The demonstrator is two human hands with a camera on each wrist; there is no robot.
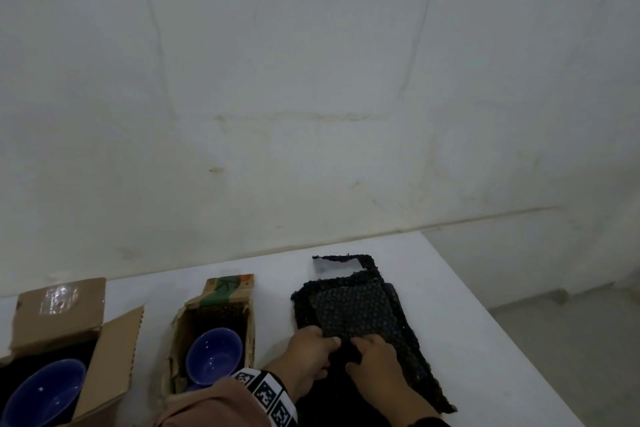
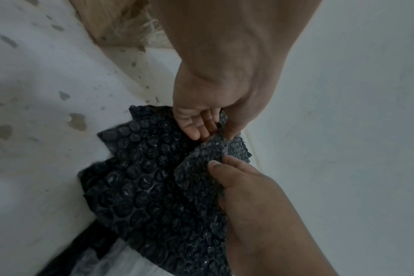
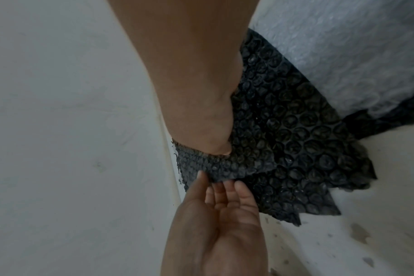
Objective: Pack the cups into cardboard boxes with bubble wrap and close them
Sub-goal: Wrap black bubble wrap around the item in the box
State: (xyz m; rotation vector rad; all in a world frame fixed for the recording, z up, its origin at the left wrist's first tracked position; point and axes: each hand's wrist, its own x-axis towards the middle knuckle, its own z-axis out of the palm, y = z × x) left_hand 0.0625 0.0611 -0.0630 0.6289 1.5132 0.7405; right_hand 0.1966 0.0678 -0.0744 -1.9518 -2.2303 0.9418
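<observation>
A stack of black bubble wrap (image 1: 398, 340) lies on the white table (image 1: 460, 288), right of two open cardboard boxes. The middle box (image 1: 221, 291) holds a blue cup (image 1: 213, 355) on black wrap. Another blue cup (image 1: 45, 392) sits in the left box (image 1: 114, 357). My left hand (image 1: 329, 345) (image 2: 215, 134) (image 3: 215, 182) pinches the near edge of the smaller top sheet (image 1: 349, 312) (image 2: 201, 168) (image 3: 225, 166) between thumb and fingers. My right hand (image 1: 360, 347) (image 2: 215, 164) (image 3: 221, 149) grips the same edge beside it, thumb on top, its fingers hidden beneath.
A white foam sheet (image 1: 332, 269) (image 3: 343, 56) lies under the far end of the black stack. The table's right edge (image 1: 512, 350) drops to the floor close to the stack. A stained white wall (image 1: 311, 97) stands right behind the table.
</observation>
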